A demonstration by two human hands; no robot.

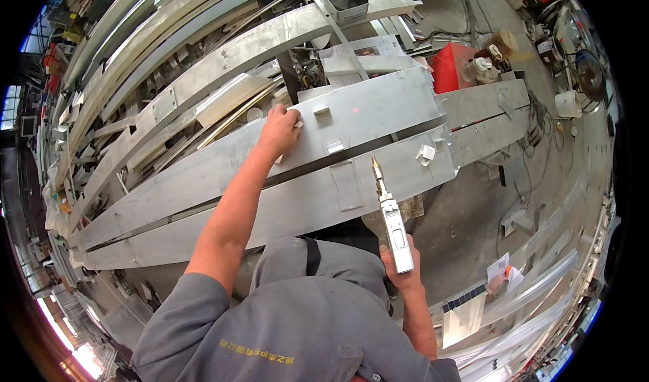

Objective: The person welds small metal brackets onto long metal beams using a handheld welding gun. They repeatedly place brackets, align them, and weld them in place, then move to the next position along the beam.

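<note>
My right hand (405, 264) is wrapped around a silver handheld welding gun (393, 230), whose brass-coloured nozzle points away from me over the near metal beam (291, 209). On the far beam (389, 101), my left hand (279, 133) has its fingers curled at a small pale metal bracket (299, 123), mostly covered by the fingers. To the right of that hand, one small bracket (322, 113) stands on the far beam, and another bracket (334, 147) sits by its near edge. A small red light spot shows on the far beam. Several loose pale pieces (424, 155) lie on the near beam's right end.
Long metal profiles (223, 61) and scraps are piled beyond the beams. An open square metal box (345, 5) rests on them. A red container (451, 69) and bottles stand at the far right. Cables (534, 122) and a white bucket (568, 103) are on the floor.
</note>
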